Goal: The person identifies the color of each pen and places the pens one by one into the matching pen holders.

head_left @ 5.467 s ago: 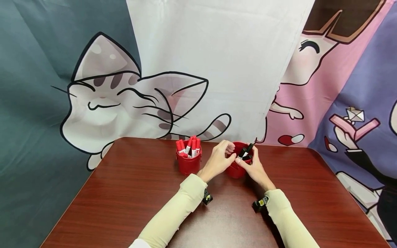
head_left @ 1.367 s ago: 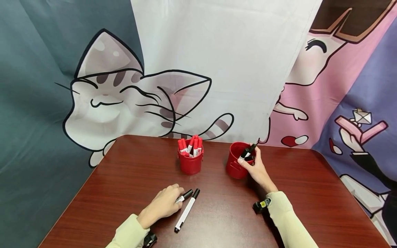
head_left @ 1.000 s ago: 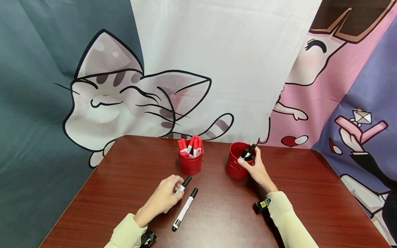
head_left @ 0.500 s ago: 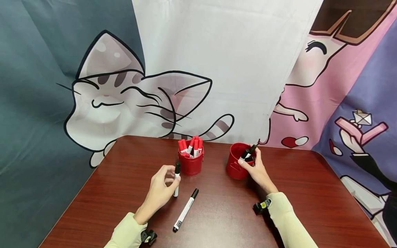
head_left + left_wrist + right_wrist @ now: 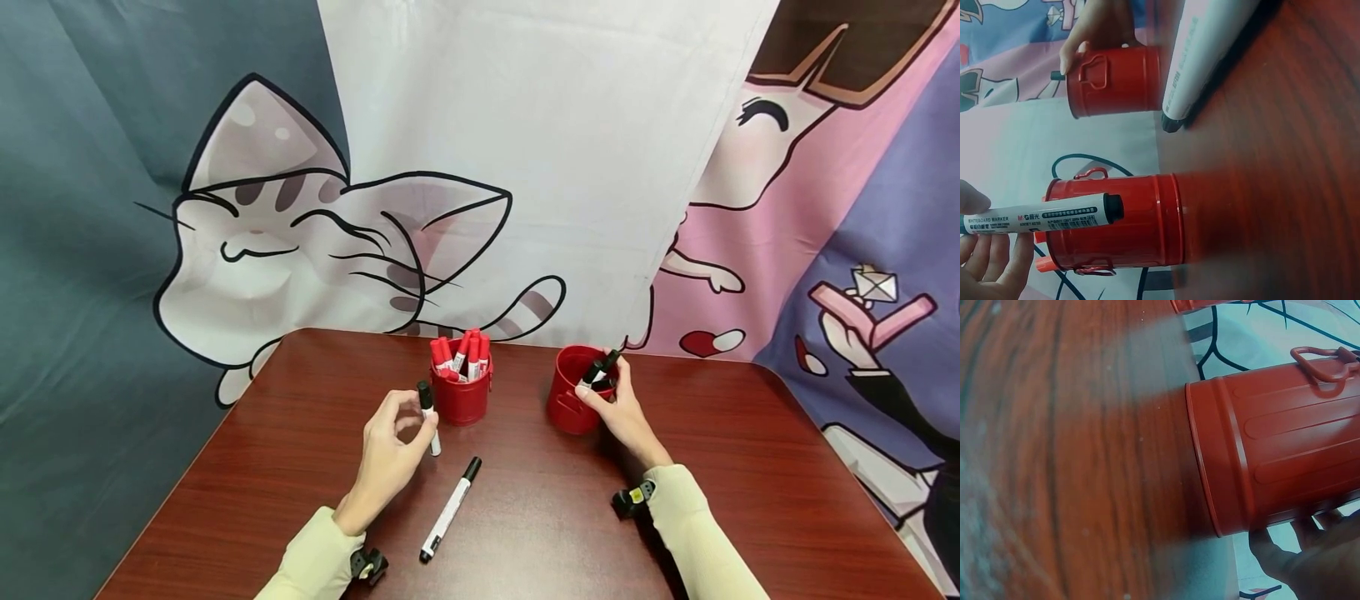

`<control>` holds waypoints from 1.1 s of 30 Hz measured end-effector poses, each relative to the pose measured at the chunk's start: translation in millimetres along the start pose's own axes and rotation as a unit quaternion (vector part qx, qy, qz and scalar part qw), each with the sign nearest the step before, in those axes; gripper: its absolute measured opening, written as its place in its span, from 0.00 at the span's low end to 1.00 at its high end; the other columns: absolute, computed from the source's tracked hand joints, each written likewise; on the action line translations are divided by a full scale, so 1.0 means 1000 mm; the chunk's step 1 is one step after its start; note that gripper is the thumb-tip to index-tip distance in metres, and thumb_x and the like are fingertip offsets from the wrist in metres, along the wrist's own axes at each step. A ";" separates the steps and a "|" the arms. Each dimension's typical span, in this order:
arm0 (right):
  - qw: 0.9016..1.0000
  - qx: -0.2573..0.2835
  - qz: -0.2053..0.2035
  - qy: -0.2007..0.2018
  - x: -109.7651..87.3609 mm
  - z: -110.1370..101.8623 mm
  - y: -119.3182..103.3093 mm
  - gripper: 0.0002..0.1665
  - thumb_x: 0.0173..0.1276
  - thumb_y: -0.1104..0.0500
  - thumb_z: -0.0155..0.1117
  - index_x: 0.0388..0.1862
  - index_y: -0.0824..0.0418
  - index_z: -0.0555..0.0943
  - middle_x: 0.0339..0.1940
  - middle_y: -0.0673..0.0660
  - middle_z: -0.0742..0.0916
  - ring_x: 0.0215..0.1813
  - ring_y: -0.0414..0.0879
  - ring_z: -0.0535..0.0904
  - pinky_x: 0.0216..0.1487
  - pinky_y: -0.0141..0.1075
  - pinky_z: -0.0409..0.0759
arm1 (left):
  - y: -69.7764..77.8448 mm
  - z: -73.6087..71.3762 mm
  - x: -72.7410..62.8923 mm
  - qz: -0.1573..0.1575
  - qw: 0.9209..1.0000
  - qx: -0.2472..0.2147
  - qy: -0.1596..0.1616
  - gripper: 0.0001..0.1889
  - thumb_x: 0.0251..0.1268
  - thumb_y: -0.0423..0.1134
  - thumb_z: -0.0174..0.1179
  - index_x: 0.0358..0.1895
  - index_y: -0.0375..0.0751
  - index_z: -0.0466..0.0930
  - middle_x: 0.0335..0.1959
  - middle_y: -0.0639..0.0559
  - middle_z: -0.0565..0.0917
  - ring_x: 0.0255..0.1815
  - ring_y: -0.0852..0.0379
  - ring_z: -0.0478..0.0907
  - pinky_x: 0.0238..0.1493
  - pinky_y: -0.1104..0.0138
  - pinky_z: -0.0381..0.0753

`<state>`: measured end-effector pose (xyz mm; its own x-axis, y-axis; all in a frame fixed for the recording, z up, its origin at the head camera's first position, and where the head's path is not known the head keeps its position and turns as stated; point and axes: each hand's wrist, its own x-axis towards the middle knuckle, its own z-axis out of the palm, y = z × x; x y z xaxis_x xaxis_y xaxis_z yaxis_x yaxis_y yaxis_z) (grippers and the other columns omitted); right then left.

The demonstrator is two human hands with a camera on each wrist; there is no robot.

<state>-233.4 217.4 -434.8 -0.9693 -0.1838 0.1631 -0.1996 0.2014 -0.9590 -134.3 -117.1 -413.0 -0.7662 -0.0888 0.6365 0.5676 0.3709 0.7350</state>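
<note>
My left hand [image 5: 392, 442] pinches a black-capped whiteboard marker [image 5: 430, 418] nearly upright above the table, just in front of the left red bucket [image 5: 461, 402]. In the left wrist view its white label [image 5: 1041, 214] faces the camera. Several red-capped markers [image 5: 468, 354] stand in that left bucket. My right hand [image 5: 626, 417] grips the right red bucket [image 5: 566, 404] at its rim, thumb in front and fingers around the far side. Black-capped markers [image 5: 600, 369] lean inside it. A second black-capped marker [image 5: 450, 508] lies on the table between my forearms.
The brown wooden table [image 5: 247, 500] ends at a back edge close behind both buckets. A printed cloth backdrop [image 5: 480, 108] hangs beyond it. Small dark devices [image 5: 369, 565] are strapped on both wrists.
My left hand left the right bucket, and two black-capped markers came to the table. It then raised one, turned it upright and moved toward the left bucket. My right hand stays on its bucket.
</note>
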 end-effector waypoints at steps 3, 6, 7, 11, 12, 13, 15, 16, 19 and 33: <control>1.000 0.001 -0.002 0.002 0.000 0.000 0.000 0.47 0.62 0.56 0.62 0.71 0.51 0.45 0.66 0.58 0.63 0.63 0.52 0.62 0.62 0.53 0.60 | 0.013 0.000 0.004 0.017 1.000 0.006 -0.002 0.16 0.50 0.22 0.62 0.43 0.28 0.71 0.36 0.40 0.75 0.35 0.48 0.77 0.36 0.57 0.81; 1.000 0.001 -0.001 0.001 0.000 0.000 0.001 0.47 0.62 0.56 0.62 0.71 0.51 0.45 0.66 0.57 0.63 0.62 0.52 0.63 0.62 0.53 0.60 | 0.023 0.001 0.009 0.029 0.999 0.008 -0.009 0.15 0.50 0.21 0.62 0.42 0.27 0.71 0.36 0.40 0.75 0.34 0.48 0.77 0.36 0.56 0.81; 1.000 0.001 0.000 0.001 0.000 0.000 0.001 0.47 0.62 0.56 0.62 0.71 0.51 0.45 0.66 0.57 0.63 0.62 0.52 0.63 0.62 0.53 0.60 | 0.024 0.002 0.011 0.034 0.999 0.006 -0.011 0.15 0.50 0.20 0.61 0.42 0.27 0.71 0.35 0.40 0.75 0.33 0.48 0.77 0.36 0.56 0.81; 1.000 -0.001 0.001 -0.002 0.000 0.000 0.002 0.46 0.62 0.55 0.62 0.71 0.50 0.45 0.67 0.58 0.63 0.63 0.53 0.62 0.62 0.54 0.60 | 0.027 0.005 0.018 0.048 0.999 -0.006 -0.023 0.14 0.50 0.20 0.60 0.41 0.27 0.72 0.35 0.40 0.75 0.33 0.48 0.77 0.35 0.55 0.81; 1.000 0.000 0.002 -0.001 0.000 0.000 0.003 0.47 0.62 0.55 0.62 0.71 0.50 0.45 0.67 0.58 0.63 0.63 0.53 0.62 0.63 0.55 0.59 | 0.026 0.007 0.020 0.052 0.998 -0.010 -0.026 0.14 0.50 0.20 0.60 0.41 0.27 0.72 0.35 0.40 0.75 0.33 0.48 0.77 0.34 0.55 0.81; 1.000 0.000 0.003 -0.001 0.000 0.000 0.002 0.47 0.62 0.55 0.62 0.71 0.50 0.45 0.66 0.58 0.63 0.63 0.54 0.62 0.63 0.55 0.59 | 0.025 0.009 0.023 0.054 0.998 -0.013 -0.027 0.14 0.51 0.20 0.61 0.42 0.27 0.72 0.35 0.40 0.75 0.33 0.48 0.77 0.34 0.55 0.81; 1.000 0.002 0.006 -0.002 0.000 0.000 0.002 0.47 0.62 0.54 0.62 0.71 0.50 0.45 0.67 0.58 0.62 0.64 0.54 0.61 0.63 0.56 0.59 | 0.019 0.014 0.027 0.060 0.998 -0.016 -0.030 0.15 0.51 0.22 0.61 0.43 0.28 0.72 0.36 0.41 0.75 0.34 0.49 0.77 0.34 0.55 0.81; 1.000 0.002 0.006 -0.002 0.000 0.000 0.002 0.47 0.62 0.54 0.62 0.71 0.51 0.45 0.67 0.58 0.62 0.64 0.54 0.61 0.63 0.56 0.59 | 0.016 0.017 0.029 0.063 0.997 -0.016 -0.030 0.15 0.52 0.23 0.61 0.44 0.30 0.72 0.36 0.41 0.76 0.34 0.49 0.77 0.34 0.56 0.82; 1.000 0.002 0.006 -0.003 0.001 0.000 0.002 0.47 0.62 0.54 0.62 0.71 0.51 0.44 0.67 0.58 0.61 0.65 0.54 0.60 0.63 0.57 0.58 | 0.006 0.025 0.035 0.072 0.997 -0.019 -0.030 0.16 0.53 0.26 0.62 0.46 0.34 0.73 0.38 0.45 0.76 0.36 0.52 0.77 0.35 0.59 0.82; 1.000 -0.002 0.008 -0.001 0.000 -0.002 0.000 0.47 0.62 0.54 0.62 0.71 0.49 0.45 0.67 0.58 0.62 0.65 0.54 0.59 0.63 0.58 0.57 | 0.008 0.068 0.065 0.101 0.992 -0.027 -0.063 0.12 0.56 0.32 0.62 0.44 0.39 0.74 0.36 0.50 0.76 0.33 0.58 0.77 0.36 0.65 0.82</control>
<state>-233.6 219.1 -434.4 -0.9722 -0.1824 0.1467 -0.1841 0.2085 -0.9605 -199.8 -57.1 -381.9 -0.6646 0.1006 0.7404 0.7265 0.3186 0.6088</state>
